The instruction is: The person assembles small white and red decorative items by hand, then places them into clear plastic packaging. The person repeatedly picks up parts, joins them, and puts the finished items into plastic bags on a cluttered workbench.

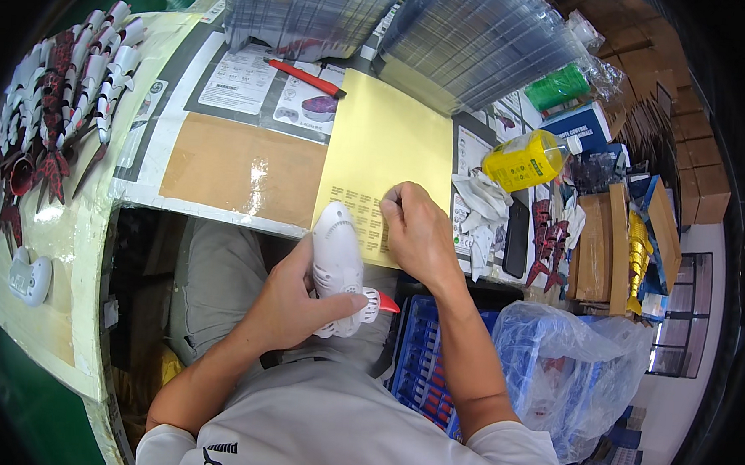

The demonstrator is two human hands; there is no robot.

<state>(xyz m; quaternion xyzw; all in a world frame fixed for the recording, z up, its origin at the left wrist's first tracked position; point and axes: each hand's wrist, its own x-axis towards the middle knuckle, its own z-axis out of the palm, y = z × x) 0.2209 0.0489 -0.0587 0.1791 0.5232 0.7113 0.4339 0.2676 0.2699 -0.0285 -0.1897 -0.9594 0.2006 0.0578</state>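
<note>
Now our left hand [289, 302] wraps round the white toy [338, 252], best held steady; our right hand [419, 233] curls its fingers over the yellow sheet [393, 137], pinch unclear.

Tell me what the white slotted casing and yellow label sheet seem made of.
White slotted casing, in the left hand: probably hard moulded plastic, satin finish, judging by crisp slots and soft highlights. Yellow label sheet, by the right hand: seemingly thin paper, fairly matte; it shows little glare, though coated film is possible.
</note>
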